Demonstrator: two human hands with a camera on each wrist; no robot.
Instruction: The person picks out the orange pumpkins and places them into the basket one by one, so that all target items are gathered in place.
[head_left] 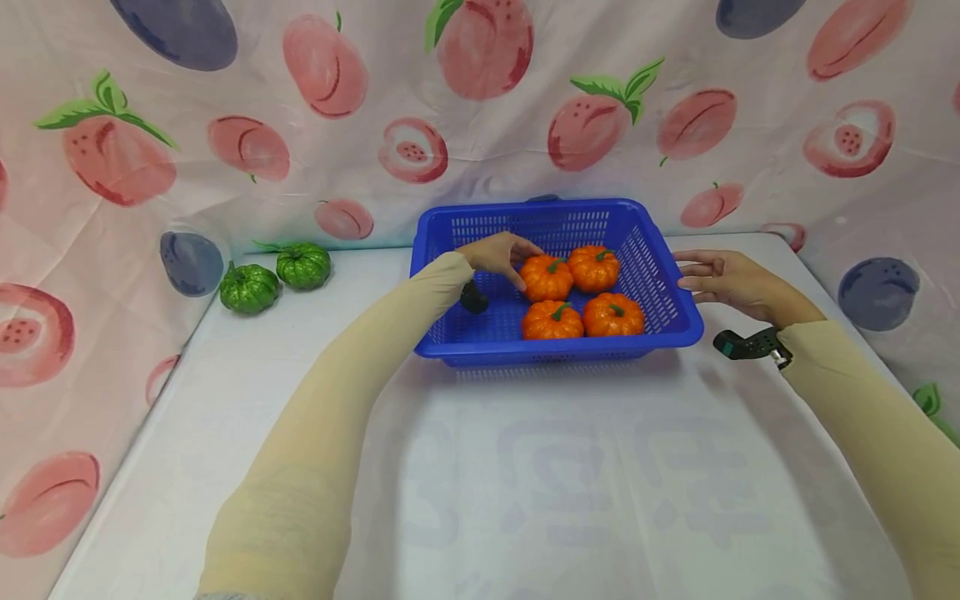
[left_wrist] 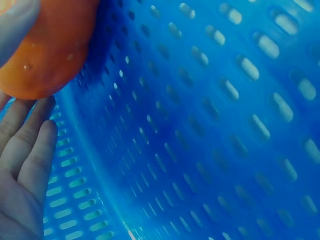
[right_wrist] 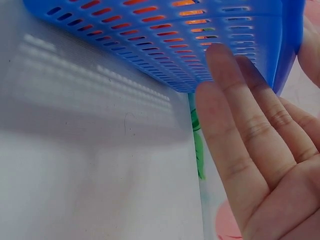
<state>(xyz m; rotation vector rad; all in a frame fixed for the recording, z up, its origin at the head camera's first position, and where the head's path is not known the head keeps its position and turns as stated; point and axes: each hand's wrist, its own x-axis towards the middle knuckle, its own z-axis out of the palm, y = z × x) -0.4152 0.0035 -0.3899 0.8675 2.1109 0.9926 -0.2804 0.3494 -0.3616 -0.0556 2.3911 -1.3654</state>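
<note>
A blue slatted basket holds several small orange pumpkins with green stems. Inside it, my left hand is at the left side of the back-left pumpkin, thumb in front and fingers behind. In the left wrist view, the fingers are fairly straight, their tips by the orange pumpkin; firm contact is unclear. Outside the basket's right wall, my right hand has its fingers extended. The right wrist view shows these fingers against or very near the slatted wall, with the thumb by the rim.
Two green pumpkins lie at the back left of the white table. Behind the basket hangs a fruit-print cloth, which also lines both sides. A small black camera is on the right wrist.
</note>
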